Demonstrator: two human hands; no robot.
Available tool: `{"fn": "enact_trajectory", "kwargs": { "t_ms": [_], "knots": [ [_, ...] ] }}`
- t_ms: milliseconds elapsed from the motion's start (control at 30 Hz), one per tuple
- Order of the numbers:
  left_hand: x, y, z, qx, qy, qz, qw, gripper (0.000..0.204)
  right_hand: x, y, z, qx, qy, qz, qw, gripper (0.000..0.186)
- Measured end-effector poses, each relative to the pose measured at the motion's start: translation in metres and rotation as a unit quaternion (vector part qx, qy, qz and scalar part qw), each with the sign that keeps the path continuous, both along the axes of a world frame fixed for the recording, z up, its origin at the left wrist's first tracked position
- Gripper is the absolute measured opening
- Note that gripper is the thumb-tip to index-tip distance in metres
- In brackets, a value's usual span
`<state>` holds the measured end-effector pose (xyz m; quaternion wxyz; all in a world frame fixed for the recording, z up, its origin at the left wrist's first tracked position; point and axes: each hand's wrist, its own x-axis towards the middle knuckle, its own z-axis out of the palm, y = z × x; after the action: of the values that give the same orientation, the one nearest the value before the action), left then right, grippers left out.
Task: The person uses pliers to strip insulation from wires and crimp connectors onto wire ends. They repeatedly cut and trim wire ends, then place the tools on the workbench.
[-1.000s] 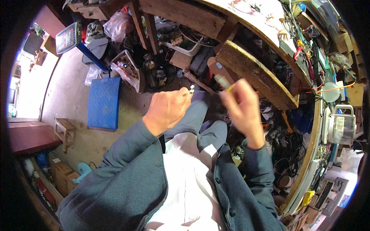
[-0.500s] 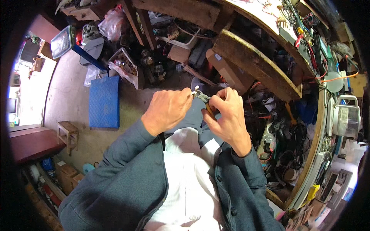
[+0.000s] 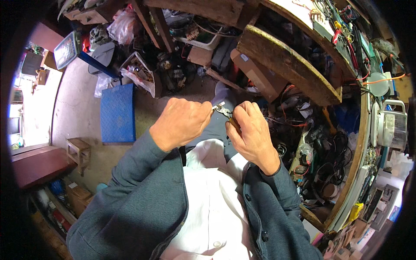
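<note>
My right hand (image 3: 253,132) is wrapped round the yellow handles of a pair of pliers (image 3: 224,111), whose metal jaws point up and left. Close to those jaws, my left hand (image 3: 182,121) pinches a small whitish piece (image 3: 215,106). Its exact kind is too small to make out. The jaws meet or nearly meet this piece; I cannot tell whether they grip it. Both hands are held in front of my body, above my lap, with the fingers of each one closed.
A cluttered workbench (image 3: 346,65) curves along the right, with cables heaped below it. A wooden board (image 3: 288,65) juts out ahead. On the floor at left stand a blue platform scale (image 3: 118,113), a wooden stool (image 3: 79,149) and an open box (image 3: 141,76) of scraps.
Both hands have shifted slightly left, and the pliers with them. The small piece sits a little lower beside the jaws. Each hand keeps its hold.
</note>
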<state>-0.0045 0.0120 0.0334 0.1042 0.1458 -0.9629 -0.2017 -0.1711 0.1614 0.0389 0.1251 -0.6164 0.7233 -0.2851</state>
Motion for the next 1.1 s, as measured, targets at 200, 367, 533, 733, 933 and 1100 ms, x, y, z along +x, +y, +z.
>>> {"fn": "enact_trajectory", "kwargs": {
  "t_ms": [200,367,533,733,933,1100],
  "knots": [
    [-0.005,0.004,0.001,-0.014,0.001,0.000,1.000,0.021,0.007,0.003,0.005,-0.026,0.027,-0.026,0.999,0.019],
    [-0.007,0.007,-0.005,-0.026,0.063,-0.009,0.998,0.021,0.008,0.005,0.002,-0.022,0.020,-0.036,0.999,0.018],
    [-0.004,0.008,-0.020,-0.053,0.075,-0.033,0.995,0.021,0.002,0.010,-0.015,0.019,-0.072,-0.024,0.997,0.019],
    [0.000,0.009,-0.036,-0.074,0.065,-0.051,0.994,0.021,0.003,0.011,-0.028,0.057,-0.221,-0.033,0.973,0.023],
    [0.003,0.005,-0.043,-0.066,0.070,-0.067,0.993,0.021,0.010,0.014,-0.041,0.092,-0.352,-0.077,0.928,0.025],
    [0.004,0.005,-0.039,0.028,0.087,-0.061,0.994,0.022,-0.004,0.009,-0.030,0.091,-0.215,-0.002,0.972,0.021]
  ]
}}
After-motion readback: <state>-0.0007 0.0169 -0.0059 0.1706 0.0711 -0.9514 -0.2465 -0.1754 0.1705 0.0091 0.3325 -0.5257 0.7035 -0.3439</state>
